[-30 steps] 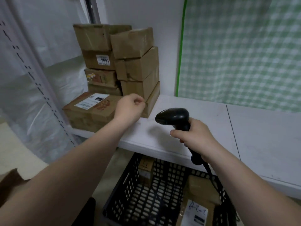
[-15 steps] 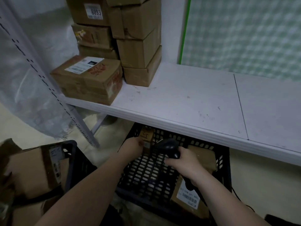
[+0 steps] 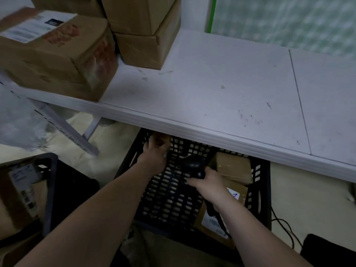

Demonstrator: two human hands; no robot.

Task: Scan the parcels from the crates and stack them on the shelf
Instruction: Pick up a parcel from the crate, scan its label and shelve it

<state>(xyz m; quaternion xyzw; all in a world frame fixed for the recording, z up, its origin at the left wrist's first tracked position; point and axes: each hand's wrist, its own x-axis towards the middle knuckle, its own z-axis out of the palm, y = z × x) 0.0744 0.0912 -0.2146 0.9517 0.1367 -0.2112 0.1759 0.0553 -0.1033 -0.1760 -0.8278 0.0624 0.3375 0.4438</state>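
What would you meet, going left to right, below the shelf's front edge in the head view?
Left black crate → left hand → scanner gripped by the right hand → taped brown parcel → dark object on the floor.

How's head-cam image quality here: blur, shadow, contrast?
Head view: motion blur smears the labelled box upper left; the crate sits in the shadow of the shelf, so the left hand and its grip on the small parcel are unreadable; the scanner in the right hand nearly merges with the mesh.
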